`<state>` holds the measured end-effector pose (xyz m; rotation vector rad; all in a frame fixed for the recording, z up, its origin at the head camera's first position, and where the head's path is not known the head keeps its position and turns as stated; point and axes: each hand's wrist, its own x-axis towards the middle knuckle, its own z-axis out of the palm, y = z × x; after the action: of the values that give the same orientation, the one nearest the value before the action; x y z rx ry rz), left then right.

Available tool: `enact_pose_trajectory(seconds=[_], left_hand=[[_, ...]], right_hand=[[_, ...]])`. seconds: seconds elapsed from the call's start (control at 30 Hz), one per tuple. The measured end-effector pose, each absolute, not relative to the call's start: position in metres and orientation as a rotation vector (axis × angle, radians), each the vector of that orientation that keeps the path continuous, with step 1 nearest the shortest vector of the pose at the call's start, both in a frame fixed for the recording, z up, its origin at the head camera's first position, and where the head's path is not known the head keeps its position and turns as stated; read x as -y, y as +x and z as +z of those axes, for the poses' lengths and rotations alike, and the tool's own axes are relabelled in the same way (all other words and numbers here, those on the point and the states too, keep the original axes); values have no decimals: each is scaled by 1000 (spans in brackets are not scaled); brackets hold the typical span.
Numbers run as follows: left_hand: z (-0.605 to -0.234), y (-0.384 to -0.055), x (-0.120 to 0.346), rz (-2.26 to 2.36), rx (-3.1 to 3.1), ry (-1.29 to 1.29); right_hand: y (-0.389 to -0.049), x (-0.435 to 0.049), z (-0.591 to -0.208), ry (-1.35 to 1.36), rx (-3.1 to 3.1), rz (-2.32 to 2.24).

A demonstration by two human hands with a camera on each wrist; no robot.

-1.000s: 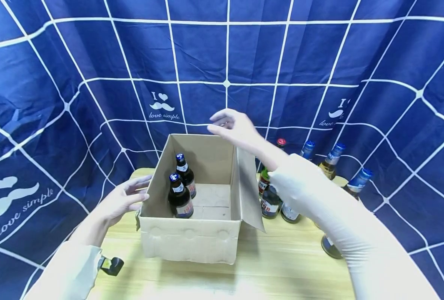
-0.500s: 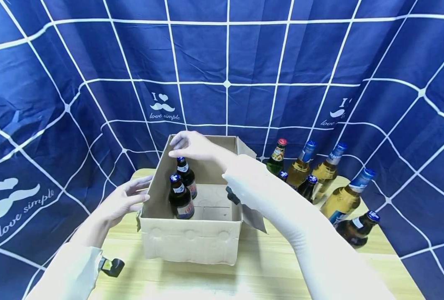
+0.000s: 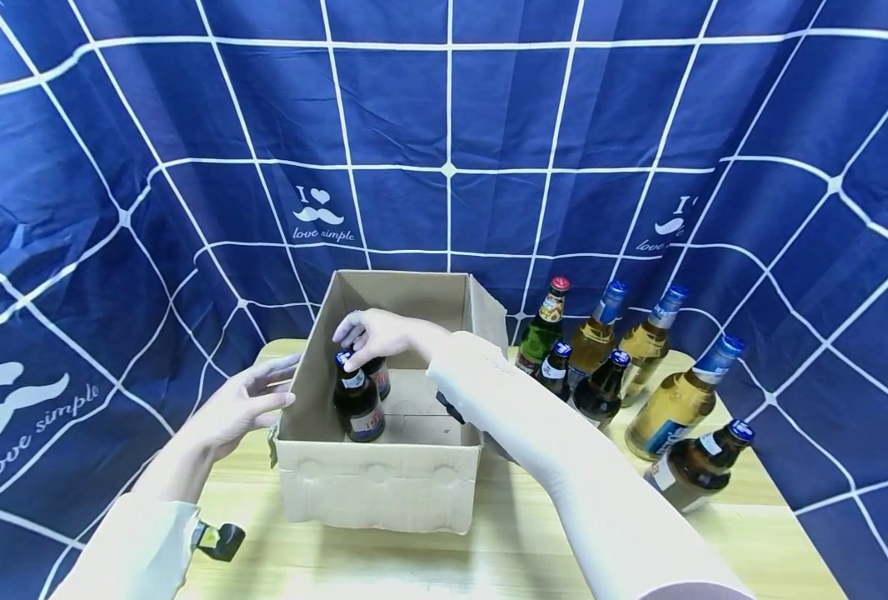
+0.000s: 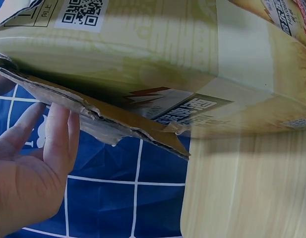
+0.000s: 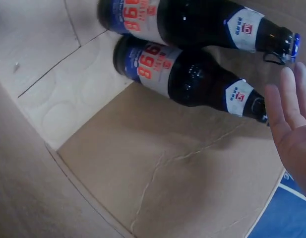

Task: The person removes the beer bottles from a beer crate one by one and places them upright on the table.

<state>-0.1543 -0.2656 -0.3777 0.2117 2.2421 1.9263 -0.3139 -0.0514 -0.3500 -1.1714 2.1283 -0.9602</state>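
Two dark beer bottles with blue caps stand upright inside the open cardboard box (image 3: 376,483), along its left wall. My right hand (image 3: 384,333) is over their tops, fingers slightly bent; its thumb side is at the cap of the nearer bottle (image 3: 359,408). Partly behind that hand is the farther bottle (image 3: 381,379). In the right wrist view the extended fingers (image 5: 289,94) lie beside the caps, and I cannot tell whether they touch. My left hand (image 3: 237,408) rests at the box's left side, fingers extended against the torn flap (image 4: 113,119) in the left wrist view.
Right of the box stand several bottles: a green one (image 3: 540,333) with a red cap, amber ones such as a tall bottle (image 3: 676,412), and dark ones such as a brown bottle (image 3: 699,467). The wooden table (image 3: 534,542) meets a blue grid curtain (image 3: 519,108).
My right hand has swung left and down from above the box's back right edge to the bottle tops inside. The left hand stays at the box's side.
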Motion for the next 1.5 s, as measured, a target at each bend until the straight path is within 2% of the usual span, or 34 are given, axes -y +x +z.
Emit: enact_pose_trajectory(seconds=[0.6,0.97,1.5], left_hand=[[-377,-156,265,1869,-2302,184],[-375,-154,264,1888,-2286,190],[-377,-155,267,1884,-2282,187]], right_hand=[[-315,58,-362,-1322,-2285,-511],[-312,54,-363,-1295,-2371,-517],[-311,58,-359,-1422,-2286,-517]])
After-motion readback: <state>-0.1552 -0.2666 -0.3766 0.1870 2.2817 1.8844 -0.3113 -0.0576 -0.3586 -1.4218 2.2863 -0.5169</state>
